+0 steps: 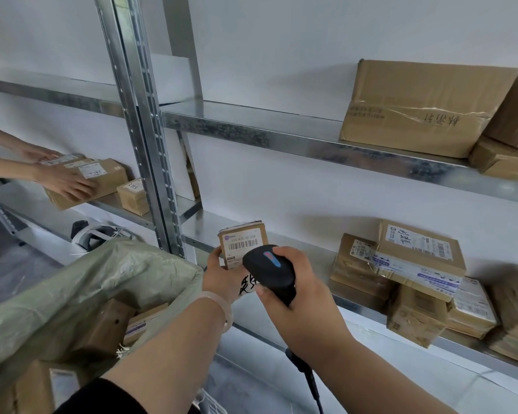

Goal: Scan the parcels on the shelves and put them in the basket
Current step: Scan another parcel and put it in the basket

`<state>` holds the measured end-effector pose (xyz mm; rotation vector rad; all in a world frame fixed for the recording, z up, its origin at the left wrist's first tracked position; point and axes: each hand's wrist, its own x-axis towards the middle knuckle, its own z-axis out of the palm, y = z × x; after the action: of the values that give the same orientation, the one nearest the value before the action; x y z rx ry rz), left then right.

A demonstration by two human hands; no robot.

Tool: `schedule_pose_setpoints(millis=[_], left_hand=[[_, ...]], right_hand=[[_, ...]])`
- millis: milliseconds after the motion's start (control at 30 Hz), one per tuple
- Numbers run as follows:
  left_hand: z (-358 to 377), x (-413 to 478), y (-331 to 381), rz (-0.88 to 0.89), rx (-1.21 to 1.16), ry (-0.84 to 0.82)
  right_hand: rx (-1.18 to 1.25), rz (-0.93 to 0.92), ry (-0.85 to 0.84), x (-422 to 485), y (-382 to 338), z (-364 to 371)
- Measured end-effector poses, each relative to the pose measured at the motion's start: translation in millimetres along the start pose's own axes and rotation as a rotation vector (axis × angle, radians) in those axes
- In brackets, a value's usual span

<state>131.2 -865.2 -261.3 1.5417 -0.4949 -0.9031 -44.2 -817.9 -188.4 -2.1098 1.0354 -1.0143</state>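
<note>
Left grip (pixel 222 276) pinches the small parcel (pixel 240 234) upright before the lower shelf (pixel 210 225), right grip (pixel 305 297) wraps the black scanner (pixel 269 270) just below it: aim squarely at the barcode label (pixel 245 242), hold both steady, then into the sack-lined basket (pixel 117 264) alongside.

Shelf (pixel 204 225) free at my 12 o'clock; parcel stack (pixel 401 273) blocks 3 o'clock; steel upright (pixel 150 144) bars 10 o'clock.

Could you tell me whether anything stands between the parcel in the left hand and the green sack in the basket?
Nothing visible does: the small parcel, held by the left hand, is right beside the open green sack.
</note>
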Motion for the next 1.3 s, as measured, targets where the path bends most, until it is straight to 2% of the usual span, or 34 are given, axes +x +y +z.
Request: schedule_pose_setpoints(millis=[167, 367, 500, 967, 1067, 1233, 1300], left_hand=[[-30, 7, 2, -0.040, -0.047, 0.087], [-112, 19, 0, -0.101, -0.037, 0.309], [-176, 18, -14, -0.164, 0.025, 0.443], [-366, -20, -68, -0.284, 0.041, 0.752], [-388, -21, -73, -0.279, 0.061, 0.740], [-402, -19, -81, -0.195, 0.282, 0.587], [-397, -16, -80, -0.197, 0.280, 0.526]], right_hand=[[0.008, 0.002, -0.030, 4, -1, 18], [0.041, -0.015, -0.161, 14, -12, 59], [0.062, -0.040, -0.312, 21, -29, 107], [0.121, -0.006, -0.632, 23, -90, 298], [0.135, 0.017, -0.673, 21, -97, 326], [0.166, 0.045, -0.684, 20, -97, 350], [0.158, 0.051, -0.673, 21, -95, 351]])
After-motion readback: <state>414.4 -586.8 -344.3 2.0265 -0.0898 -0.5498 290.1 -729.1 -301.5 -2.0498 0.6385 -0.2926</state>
